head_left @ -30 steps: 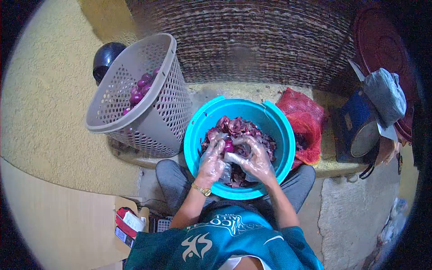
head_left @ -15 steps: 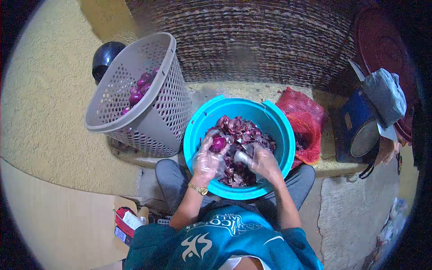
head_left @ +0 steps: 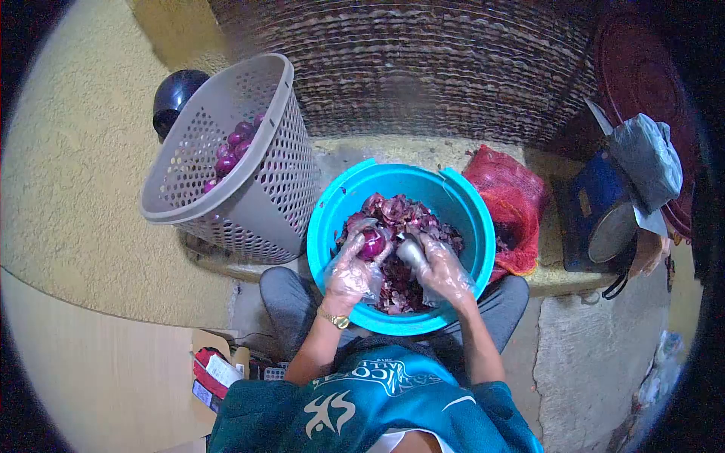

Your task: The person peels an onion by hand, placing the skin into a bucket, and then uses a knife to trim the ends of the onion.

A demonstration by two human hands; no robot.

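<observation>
Both hands wear clear plastic gloves over a turquoise tub [head_left: 483,219]. In my left hand [head_left: 353,269], fingers wrapped round it, sits a purple-red onion [head_left: 371,244]. Close to its right, my right hand [head_left: 442,272] is closed on a small tool with a pale, shiny handle [head_left: 411,254]; its tip points toward the onion and is hard to make out. Below them, dry purple onion skins [head_left: 400,211] fill much of the tub.
At the upper left a grey perforated basket [head_left: 291,181] holds several peeled onions [head_left: 236,148]. A red mesh bag [head_left: 513,196] lies right of the tub, beside a blue scale [head_left: 596,204] bearing a grey plastic-wrapped bundle [head_left: 646,162]. A beige board [head_left: 98,362] is lower left.
The onion in my left hand has turned and shifted slightly right and down. My right hand has moved a little left with the tool, nearer the onion.
</observation>
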